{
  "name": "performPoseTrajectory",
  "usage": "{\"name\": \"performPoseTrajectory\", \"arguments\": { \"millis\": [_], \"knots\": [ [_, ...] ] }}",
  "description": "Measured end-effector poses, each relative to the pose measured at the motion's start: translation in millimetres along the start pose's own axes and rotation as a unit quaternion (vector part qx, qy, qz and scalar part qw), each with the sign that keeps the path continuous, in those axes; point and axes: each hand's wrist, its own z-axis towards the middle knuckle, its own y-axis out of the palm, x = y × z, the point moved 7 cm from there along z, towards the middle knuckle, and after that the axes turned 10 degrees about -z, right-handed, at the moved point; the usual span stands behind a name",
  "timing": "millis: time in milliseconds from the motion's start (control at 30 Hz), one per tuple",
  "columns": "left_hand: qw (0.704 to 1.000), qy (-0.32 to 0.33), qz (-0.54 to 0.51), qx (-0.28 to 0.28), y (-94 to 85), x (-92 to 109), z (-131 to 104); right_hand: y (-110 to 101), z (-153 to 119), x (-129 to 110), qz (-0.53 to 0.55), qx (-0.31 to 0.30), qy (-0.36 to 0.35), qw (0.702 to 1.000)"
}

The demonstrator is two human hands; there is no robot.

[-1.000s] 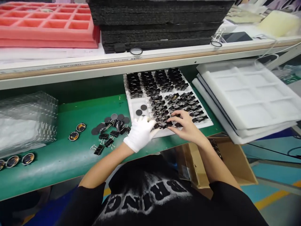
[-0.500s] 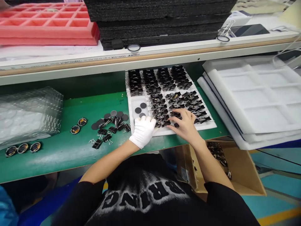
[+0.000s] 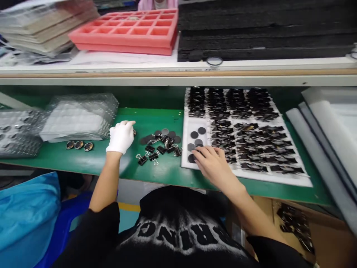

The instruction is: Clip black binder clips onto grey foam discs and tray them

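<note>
— Left hand (image 3: 121, 137), gloved, left of centre frame: gripping?
— Can't tell! Fingers curled, just beside a round piece (image 3: 135, 132).
— And the right hand (image 3: 213, 163)?
— Fingers bent over dark discs (image 3: 194, 134), white tray (image 3: 193, 122), right of centre; grip hidden!

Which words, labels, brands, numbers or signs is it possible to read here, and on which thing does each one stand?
"BRING": pale letters, upside down in this view, on the black shirt.
Small printing along the white shelf edge: too blurred to read.
I can make out no other text.
</note>
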Motion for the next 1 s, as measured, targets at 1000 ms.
{"name": "performPoseTrajectory", "arguments": {
  "millis": [1000],
  "knots": [
    [0.976, 0.167, -0.107, -0.095, 84.5, 35, 56, 69, 256, -23, 0.344, -0.032, -0.105, 0.933]
  ]
}}
